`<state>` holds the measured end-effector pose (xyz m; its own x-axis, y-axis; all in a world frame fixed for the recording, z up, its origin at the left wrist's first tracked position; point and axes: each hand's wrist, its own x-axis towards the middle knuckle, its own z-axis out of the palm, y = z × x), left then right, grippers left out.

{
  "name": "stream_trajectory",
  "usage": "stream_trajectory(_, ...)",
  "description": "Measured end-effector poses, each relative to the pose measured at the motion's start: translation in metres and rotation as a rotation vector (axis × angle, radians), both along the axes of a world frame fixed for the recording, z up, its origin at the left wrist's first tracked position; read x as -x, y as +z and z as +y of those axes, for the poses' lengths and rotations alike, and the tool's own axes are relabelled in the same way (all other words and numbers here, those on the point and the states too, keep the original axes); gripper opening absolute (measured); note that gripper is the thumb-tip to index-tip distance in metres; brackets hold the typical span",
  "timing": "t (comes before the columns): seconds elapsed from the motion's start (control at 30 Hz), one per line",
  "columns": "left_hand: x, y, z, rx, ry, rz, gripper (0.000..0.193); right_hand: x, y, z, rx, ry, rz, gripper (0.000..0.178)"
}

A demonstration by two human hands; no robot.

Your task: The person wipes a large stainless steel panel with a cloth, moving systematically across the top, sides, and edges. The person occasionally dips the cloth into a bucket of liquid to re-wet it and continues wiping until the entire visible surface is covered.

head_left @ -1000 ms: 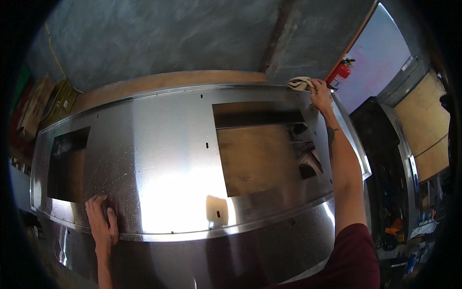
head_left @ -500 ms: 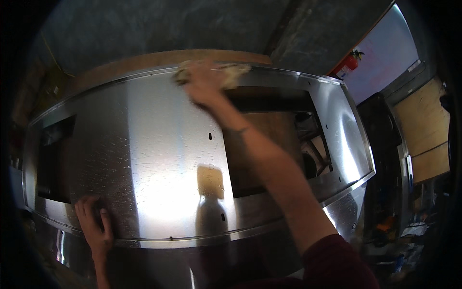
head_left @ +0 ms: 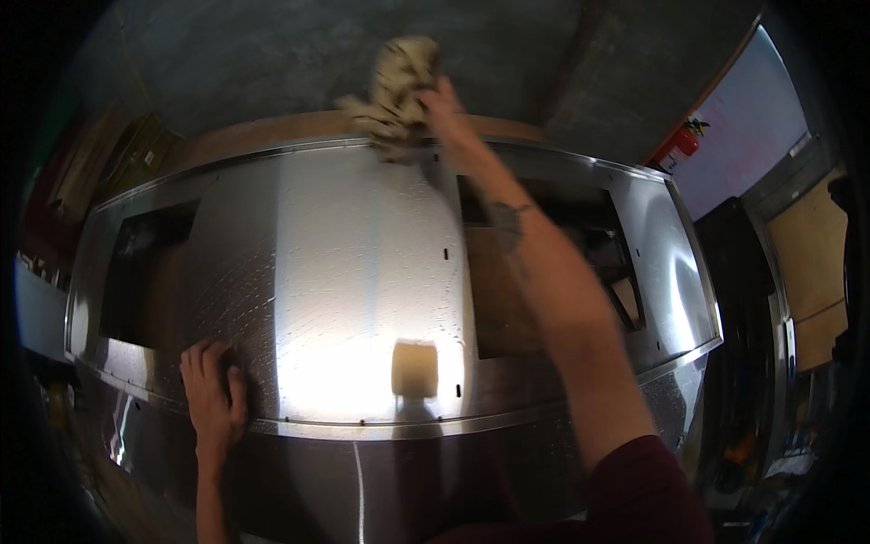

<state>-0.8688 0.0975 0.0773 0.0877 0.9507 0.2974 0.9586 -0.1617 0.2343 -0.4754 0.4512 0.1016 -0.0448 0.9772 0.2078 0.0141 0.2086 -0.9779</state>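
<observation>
A shiny sheet-metal panel (head_left: 362, 218) with rectangular cut-outs lies across the view, its surface streaked with wet-looking marks. At its far edge my right hand (head_left: 439, 98) is closed on a crumpled tan cloth (head_left: 404, 83). The cloth is lifted in folds, and its lower end hangs at the panel's far rim. Part of the right hand is hidden behind the cloth. My left hand (head_left: 216, 390) rests on the panel's near edge at the left, fingers apart and holding nothing.
Two dark cut-outs open in the panel, a left opening (head_left: 149, 272) and a right opening (head_left: 507, 290) partly behind my forearm. A grey wall (head_left: 272, 72) stands behind. At the far right are a red fire extinguisher (head_left: 686, 140) and a white board (head_left: 752, 118).
My right hand has moved away from me and slightly right, raising the cloth from the panel's far part. My left hand stays on the near edge. The whole view has shifted a little.
</observation>
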Motion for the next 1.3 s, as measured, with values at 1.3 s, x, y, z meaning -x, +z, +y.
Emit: stream_trajectory(1.3,0.012,-0.001,-0.004,0.006,-0.055,-0.036,0.037,0.050,-0.060,-0.030,-0.569,-0.044,-1.325,0.055)
